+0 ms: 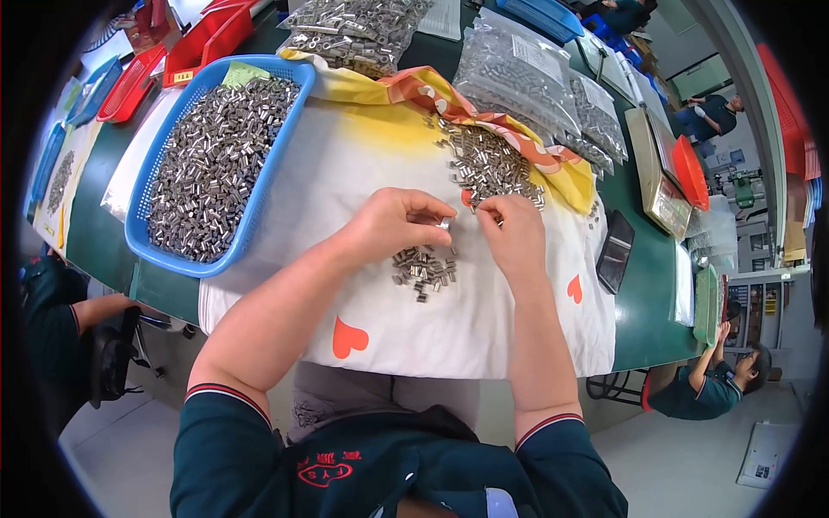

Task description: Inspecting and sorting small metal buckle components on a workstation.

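Small metal sleeve [445, 224] pinched in left hand [393, 226] fingertips, right at the grip centre; right hand [514, 233] just beside it, thumb + forefinger closed together near the same piece, can't tell if it holds its own part or only touches this one. Both hands over the white cloth [363, 173].

Progress, as a judgement: small sorted pile [423, 268] directly below the grip, few pcs only. Larger loose heap [488, 164] just above/beyond the right hand, lots left. Blue basket [259, 198] well left of grip, full of same sleeves. Sealed clear bags [527, 78] of parts far beyond the hands. So early-to-mid stage, most stock apparently not handled yet.

Surface: cloth w/ orange hearts and yellow-orange edge, spread on green table [643, 319]. Black flat device [615, 252] right of the grip, scale-like box [656, 181] further right, red trays [211, 30] far upper left.

Room: workshop, grey floor, co-workers seated lower right [712, 384] and left [60, 319], another person [712, 112] far back right.
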{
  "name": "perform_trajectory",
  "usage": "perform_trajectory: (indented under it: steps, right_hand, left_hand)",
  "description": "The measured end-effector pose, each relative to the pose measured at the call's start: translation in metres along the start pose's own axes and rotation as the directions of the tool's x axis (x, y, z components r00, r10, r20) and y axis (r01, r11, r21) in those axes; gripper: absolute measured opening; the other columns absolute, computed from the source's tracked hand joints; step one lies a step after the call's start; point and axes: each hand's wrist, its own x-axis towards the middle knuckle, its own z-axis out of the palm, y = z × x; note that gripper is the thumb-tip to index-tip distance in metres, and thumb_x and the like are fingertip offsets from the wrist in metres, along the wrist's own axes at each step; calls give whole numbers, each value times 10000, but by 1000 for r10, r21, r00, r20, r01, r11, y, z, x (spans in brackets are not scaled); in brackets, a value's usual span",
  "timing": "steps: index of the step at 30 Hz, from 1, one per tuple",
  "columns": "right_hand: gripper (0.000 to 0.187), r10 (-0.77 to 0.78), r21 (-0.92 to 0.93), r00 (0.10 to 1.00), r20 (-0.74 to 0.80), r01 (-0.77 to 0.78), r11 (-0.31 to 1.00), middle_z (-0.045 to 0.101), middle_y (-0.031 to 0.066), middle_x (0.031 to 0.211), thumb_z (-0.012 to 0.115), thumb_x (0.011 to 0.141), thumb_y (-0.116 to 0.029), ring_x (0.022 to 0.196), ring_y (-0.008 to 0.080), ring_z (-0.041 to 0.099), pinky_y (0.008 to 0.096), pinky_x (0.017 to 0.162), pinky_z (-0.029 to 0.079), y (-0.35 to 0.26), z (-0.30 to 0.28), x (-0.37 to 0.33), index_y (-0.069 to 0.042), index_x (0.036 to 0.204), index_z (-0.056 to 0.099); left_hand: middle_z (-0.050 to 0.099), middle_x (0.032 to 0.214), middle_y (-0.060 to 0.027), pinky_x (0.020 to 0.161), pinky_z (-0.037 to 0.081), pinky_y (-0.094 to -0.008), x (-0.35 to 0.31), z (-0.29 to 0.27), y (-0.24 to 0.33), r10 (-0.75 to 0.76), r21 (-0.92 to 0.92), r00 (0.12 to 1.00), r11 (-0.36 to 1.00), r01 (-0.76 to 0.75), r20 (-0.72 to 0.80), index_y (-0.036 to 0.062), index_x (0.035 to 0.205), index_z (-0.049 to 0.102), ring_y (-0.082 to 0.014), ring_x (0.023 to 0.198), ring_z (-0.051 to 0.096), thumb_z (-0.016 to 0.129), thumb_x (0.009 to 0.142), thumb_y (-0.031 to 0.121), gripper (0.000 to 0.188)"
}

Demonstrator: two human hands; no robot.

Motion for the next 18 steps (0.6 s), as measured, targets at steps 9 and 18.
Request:
perform_trajectory:
  steps: [9,18]
  right_hand:
    - [68,-53,-179,998,-18,49,983,558,88,712,632,676,-77,738,263,534,374,688,405,-11,8,-1,-49,735,612]
    - [50,38,162,999,-25,-34,986,578,78,746,604,703,-59,703,224,548,335,672,429,-26,2,-7,-31,745,598]
  left_hand:
    - [622,847,-46,705,473,-218,3,-1,-5,62,5,998,998,-62,-16,-12,1002,601,-72,768,569,679,723,72,302]
    - [614,869,-45,720,473,-216,5,-2,-5,65,-80,998,995,-65,-3,-15,1014,588,-83,787,569,675,726,51,308]
